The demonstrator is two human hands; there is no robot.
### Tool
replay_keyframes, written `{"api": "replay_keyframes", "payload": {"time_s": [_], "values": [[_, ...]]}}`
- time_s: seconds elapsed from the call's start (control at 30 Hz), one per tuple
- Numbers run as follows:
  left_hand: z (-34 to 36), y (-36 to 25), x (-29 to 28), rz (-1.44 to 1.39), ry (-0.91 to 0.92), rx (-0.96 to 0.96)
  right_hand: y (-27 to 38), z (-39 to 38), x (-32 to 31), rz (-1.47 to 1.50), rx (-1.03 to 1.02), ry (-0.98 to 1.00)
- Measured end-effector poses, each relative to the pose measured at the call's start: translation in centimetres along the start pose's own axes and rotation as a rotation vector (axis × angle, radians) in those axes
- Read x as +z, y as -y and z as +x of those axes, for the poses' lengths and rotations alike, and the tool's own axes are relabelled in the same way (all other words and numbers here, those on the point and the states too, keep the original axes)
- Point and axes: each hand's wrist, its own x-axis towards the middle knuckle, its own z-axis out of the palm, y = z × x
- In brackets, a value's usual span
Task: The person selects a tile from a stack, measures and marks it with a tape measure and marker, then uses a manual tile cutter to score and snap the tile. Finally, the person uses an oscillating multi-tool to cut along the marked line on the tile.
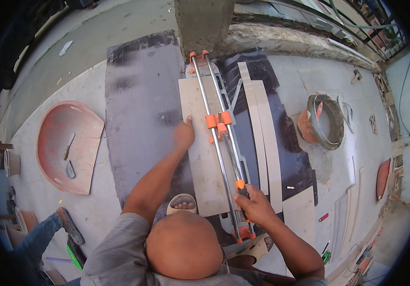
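Note:
A manual tile cutter (221, 126) with twin chrome rails and orange fittings lies lengthwise before me. Under its rails sits a long beige tile (200, 167). My left hand (184, 136) is at the tile's left edge, one finger extended over its top and the others curled, partly hidden. Closed around the black and orange cutter handle (243, 189) is my right hand (257, 206), low on the rails near me. The handle's rod runs up to the orange carriage (218, 120) midway along the rails. Narrow cut tile strips (262, 138) lie to the right.
Dark ribbed sheets (143, 114) lie under the cutter. A red basin (69, 148) with small tools is at left, a mortar-crusted bucket (321, 121) at right. Another person's leg (47, 233) shows lower left. A concrete post (204, 26) rises beyond the cutter.

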Motion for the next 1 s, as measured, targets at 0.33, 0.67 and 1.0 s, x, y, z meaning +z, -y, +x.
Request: {"api": "replay_keyframes", "payload": {"time_s": [0.33,0.67,1.0], "values": [[-2.5,0.0,0.1,0.053,-0.051,0.058,0.6,0.3,-0.9,-0.092,0.010,-0.001],[-4.5,-0.1,0.7,0.189,0.043,0.086,0.3,-0.1,-0.4,-0.108,-0.044,-0.034],[-1.9,-2.2,0.0,0.065,-0.099,-0.014,0.3,0.2,-0.7,-0.039,-0.022,-0.037]]}}
